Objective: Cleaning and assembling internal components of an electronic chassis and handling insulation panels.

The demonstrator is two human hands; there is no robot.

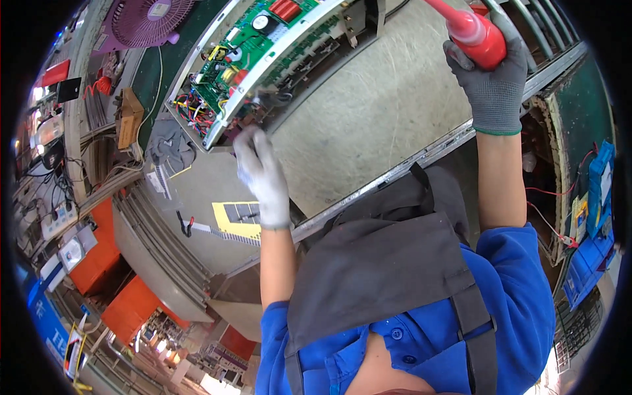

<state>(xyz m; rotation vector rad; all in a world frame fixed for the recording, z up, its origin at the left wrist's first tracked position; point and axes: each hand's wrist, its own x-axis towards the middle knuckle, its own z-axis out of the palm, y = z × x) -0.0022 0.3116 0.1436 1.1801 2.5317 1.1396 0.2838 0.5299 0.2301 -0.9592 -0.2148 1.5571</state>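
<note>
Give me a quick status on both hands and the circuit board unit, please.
Left hand gloved, blurred, at the circuit board unit near its wire bundle. Right hand shut on red tool handle. Nothing blocking the unit.

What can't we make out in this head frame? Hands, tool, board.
- Left hand: motion-blurred; fingertips at the edge of the metal chassis, contact unclear.
- Red tool in the right hand: its tip is cut off by the top edge.
- Green circuit board: parts and wires too small to identify.
- Bench near edge: hidden by the grey apron.
</note>
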